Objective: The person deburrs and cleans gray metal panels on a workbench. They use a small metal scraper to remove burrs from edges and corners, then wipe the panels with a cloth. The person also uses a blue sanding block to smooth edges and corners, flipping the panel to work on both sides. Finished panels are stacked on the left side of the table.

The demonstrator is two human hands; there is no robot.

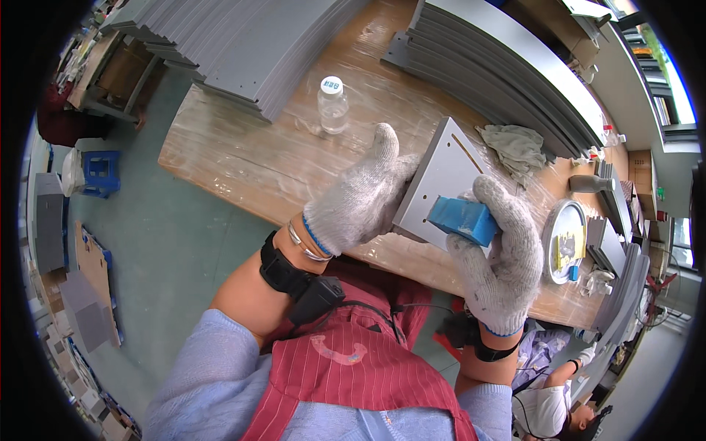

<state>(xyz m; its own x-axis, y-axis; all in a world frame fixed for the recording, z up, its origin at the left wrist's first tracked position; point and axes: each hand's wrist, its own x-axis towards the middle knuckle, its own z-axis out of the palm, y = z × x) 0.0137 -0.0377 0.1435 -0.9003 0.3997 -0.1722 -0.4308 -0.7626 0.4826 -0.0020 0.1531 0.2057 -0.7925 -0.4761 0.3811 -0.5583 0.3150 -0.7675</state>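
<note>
I see a wooden workbench [243,158] under clear plastic film, running from centre left to lower right of the frame. On it: a stack of grey metal panels [250,44] at upper left, another stack [500,73] at upper right, a clear plastic bottle [333,106] between them, a grey rag [518,147] and a round metal tray [562,239] at right.

White knit gloves, black wrist straps, blue sleeves, red striped apron.
</note>
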